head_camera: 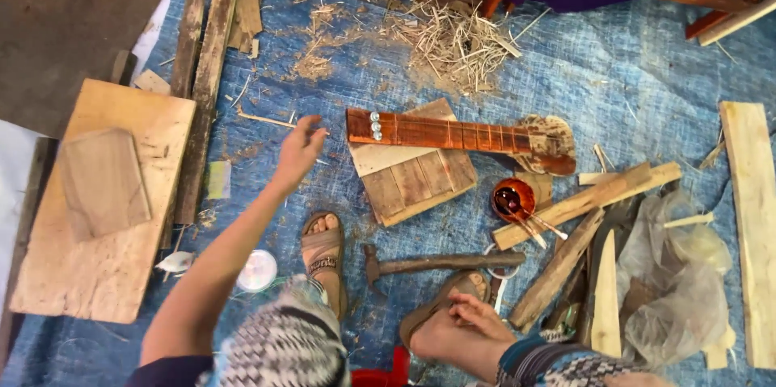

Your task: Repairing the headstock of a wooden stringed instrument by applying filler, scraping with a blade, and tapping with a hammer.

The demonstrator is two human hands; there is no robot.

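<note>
My left hand (301, 146) is stretched out over the blue tarp (647, 71), fingers slightly apart and holding nothing, just left of the head end of a small reddish-brown string instrument (453, 135). The instrument lies across a flat wooden block (412, 177), with pale pegs at its left end. My right hand (477, 316) rests on my right foot in a sandal, fingers loosely spread, empty. A hammer (440, 262) lies between my two sandalled feet.
A small bowl of dark red liquid with brushes (512, 199) sits below the instrument's body. Wood offcuts (582, 203) and a crumpled plastic bag (683, 290) lie right. A large board (105, 209) lies left, a long plank (756, 225) far right, shavings (453, 43) at the top, and a round lid (257, 270) near my left foot.
</note>
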